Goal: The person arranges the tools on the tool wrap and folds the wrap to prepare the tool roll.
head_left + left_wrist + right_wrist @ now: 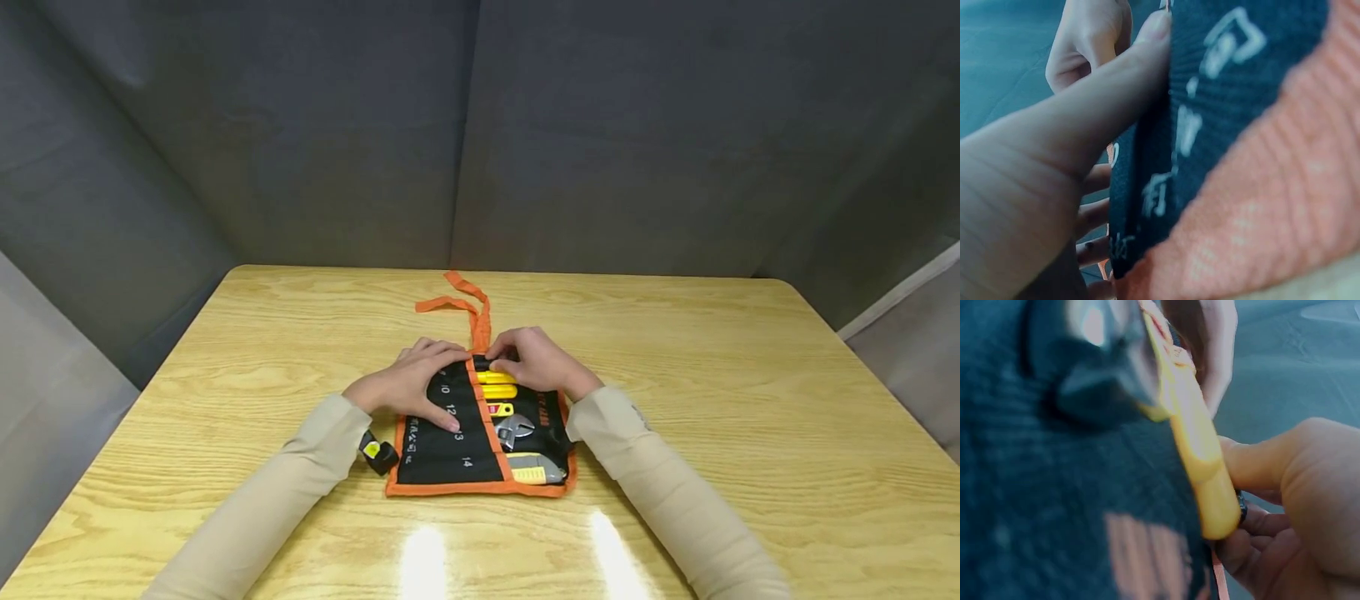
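Observation:
A black tool roll (420, 467) with orange edging lies unfolded on the table. My left hand (408, 379) rests spread on its numbered pocket flap, thumb on the cloth, other fingers by the far edge. At the far end of the pocket row, my right hand (536, 360) pinches a small black-ended tool (1242, 506), mostly hidden by the fingers. Beside it, yellow handles (498, 391) stick out of the pockets. Nearer me come a yellow-and-red tool end (501, 409), an adjustable wrench (515, 431) and a yellow-grey utility knife (537, 469).
Two orange ties (480, 325) trail from the roll's far edge across the wooden table (712, 400). A black device with a yellow mark (377, 452) sits at my left wrist. Dark grey curtains (600, 142) stand behind the table.

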### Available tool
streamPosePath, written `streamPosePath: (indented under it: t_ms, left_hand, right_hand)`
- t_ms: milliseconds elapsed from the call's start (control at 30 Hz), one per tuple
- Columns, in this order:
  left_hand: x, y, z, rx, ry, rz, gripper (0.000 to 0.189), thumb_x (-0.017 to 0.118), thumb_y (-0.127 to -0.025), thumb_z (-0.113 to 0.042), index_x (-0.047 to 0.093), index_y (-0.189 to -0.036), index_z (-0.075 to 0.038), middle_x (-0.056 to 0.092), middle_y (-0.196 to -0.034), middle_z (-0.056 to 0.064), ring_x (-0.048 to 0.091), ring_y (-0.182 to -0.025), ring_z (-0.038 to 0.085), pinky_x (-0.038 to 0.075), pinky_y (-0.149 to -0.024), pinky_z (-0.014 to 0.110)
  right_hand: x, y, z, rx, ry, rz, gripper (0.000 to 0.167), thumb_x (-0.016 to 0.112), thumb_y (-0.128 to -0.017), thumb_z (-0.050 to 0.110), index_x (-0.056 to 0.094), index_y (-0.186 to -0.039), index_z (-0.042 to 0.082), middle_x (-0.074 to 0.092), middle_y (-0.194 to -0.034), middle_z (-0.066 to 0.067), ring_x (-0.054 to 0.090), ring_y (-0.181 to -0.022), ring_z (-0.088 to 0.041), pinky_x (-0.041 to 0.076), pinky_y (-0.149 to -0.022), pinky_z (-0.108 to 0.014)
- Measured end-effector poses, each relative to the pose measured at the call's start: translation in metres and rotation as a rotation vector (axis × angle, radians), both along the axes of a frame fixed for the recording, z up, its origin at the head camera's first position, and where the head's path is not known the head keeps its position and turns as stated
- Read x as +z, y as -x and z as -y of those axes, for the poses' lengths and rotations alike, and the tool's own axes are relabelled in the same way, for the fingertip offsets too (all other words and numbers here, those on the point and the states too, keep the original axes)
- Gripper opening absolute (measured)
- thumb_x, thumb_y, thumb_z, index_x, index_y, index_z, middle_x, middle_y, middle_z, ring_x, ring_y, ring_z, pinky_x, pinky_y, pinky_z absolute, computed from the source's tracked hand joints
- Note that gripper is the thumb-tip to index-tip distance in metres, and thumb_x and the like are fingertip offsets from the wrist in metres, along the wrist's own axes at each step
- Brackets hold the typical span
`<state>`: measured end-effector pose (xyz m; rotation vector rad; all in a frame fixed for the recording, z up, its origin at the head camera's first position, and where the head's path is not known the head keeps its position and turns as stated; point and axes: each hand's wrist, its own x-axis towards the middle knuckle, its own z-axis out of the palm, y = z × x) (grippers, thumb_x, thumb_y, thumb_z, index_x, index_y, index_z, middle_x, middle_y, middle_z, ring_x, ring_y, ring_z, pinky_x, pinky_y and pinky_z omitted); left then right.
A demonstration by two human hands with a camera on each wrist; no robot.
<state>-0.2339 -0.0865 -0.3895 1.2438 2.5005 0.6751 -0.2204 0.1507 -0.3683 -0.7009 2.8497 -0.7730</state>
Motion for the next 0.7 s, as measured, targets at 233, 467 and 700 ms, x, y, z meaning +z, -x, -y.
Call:
streamPosePath:
  t_ms: [233,467,700]
  left_hand:
    - [0.002,-0.002,-0.002,0.007,0.014,0.004,0.098,0.082,-0.071,-0.048,0.036,-0.149,-0.01,0.035,-0.152,0.009,0.031,-0.132,0.028,0.028,-0.106,0.051]
    - [0.004,-0.002,0.001,0.014,0.013,0.008,0.098,0.083,-0.071,-0.047,0.036,-0.148,-0.01,0.035,-0.152,0.009,0.031,-0.132,0.028,0.027,-0.105,0.053]
    - [0.004,-0.004,0.002,0.012,-0.014,0.022,0.099,0.084,-0.07,-0.045,0.035,-0.148,-0.009,0.037,-0.152,0.01,0.034,-0.13,0.027,0.028,-0.107,0.051]
  right_hand:
    - [-0.005,0.003,0.005,-0.016,0.042,0.006,0.01,0.069,-0.088,0.008,0.072,-0.098,0.006,0.07,-0.091,-0.005,0.058,-0.076,-0.013,0.052,-0.075,-0.028]
    - [-0.009,0.005,0.011,-0.051,0.122,0.02,0.009,0.072,-0.086,0.008,0.072,-0.095,0.005,0.069,-0.087,-0.005,0.056,-0.071,-0.013,0.049,-0.069,-0.024]
    - [-0.01,0.005,0.017,-0.13,0.162,0.041,0.01,0.075,-0.084,0.011,0.07,-0.091,0.004,0.068,-0.082,-0.006,0.055,-0.065,-0.013,0.047,-0.063,-0.023]
